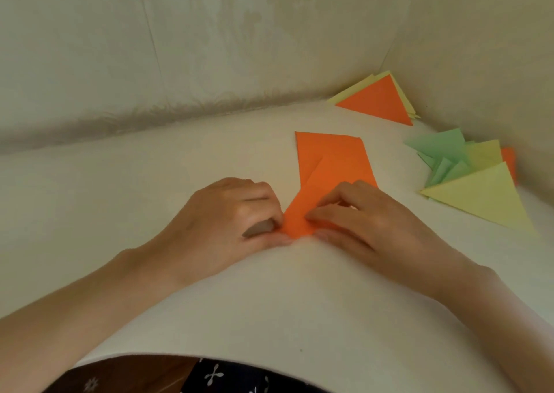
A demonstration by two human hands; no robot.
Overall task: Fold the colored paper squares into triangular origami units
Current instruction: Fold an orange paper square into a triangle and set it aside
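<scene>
Dim-ish, soft, even light w/ a yellow-green cast; no glare. Shadows faint: dark pocket under the left hand [221, 215] where its fingers [263, 194] curl, grey band along the wall [90, 62] base. Orange paper [329, 158] saturated, not blown out. Whole pic soft, low detail. Wide-angle bend: counter [269, 302] edge bows at btm; yellow triangle [485, 197] at right smears toward frame edge.

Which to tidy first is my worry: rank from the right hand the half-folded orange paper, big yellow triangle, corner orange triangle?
1. Half-folded orange paper: pinched by the right hand
2. Big yellow triangle: rightward
3. Corner orange triangle: far back
</scene>
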